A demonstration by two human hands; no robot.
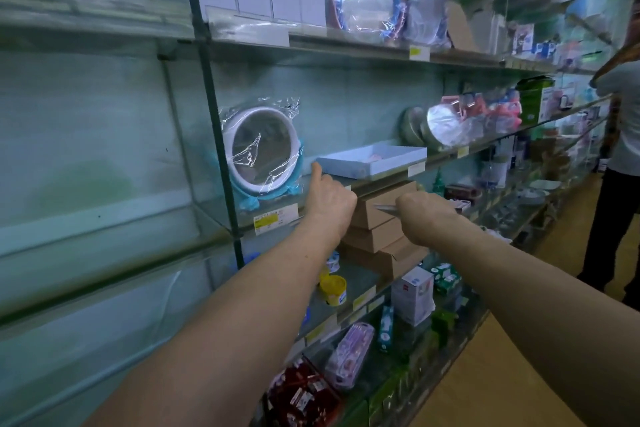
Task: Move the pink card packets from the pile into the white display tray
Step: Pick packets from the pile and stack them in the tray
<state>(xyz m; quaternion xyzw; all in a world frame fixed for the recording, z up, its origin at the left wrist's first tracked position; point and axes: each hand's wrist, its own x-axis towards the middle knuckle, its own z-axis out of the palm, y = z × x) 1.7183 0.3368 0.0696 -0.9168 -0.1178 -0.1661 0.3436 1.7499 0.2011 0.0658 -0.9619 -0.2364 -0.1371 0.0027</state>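
The white display tray (394,163) sits on a glass shelf (242,215) at chest height, and something pink (375,157) shows inside it. My left hand (330,199) is just below the tray's near left corner, fingers curled and thumb raised to that corner; nothing shows in its grasp. Right of it and below the shelf edge, my right hand (427,215) grips a thin flat packet (385,207). The packet is seen edge-on with its tip pointing left, so its colour is unclear. No pile of packets is in view.
A wrapped round mirror (259,149) leans left of the tray, metal tins (414,130) to its right. Brown cardboard boxes (377,225) are stacked on the shelf below my hands. Lower shelves hold small goods. A person (620,156) stands in the aisle at far right.
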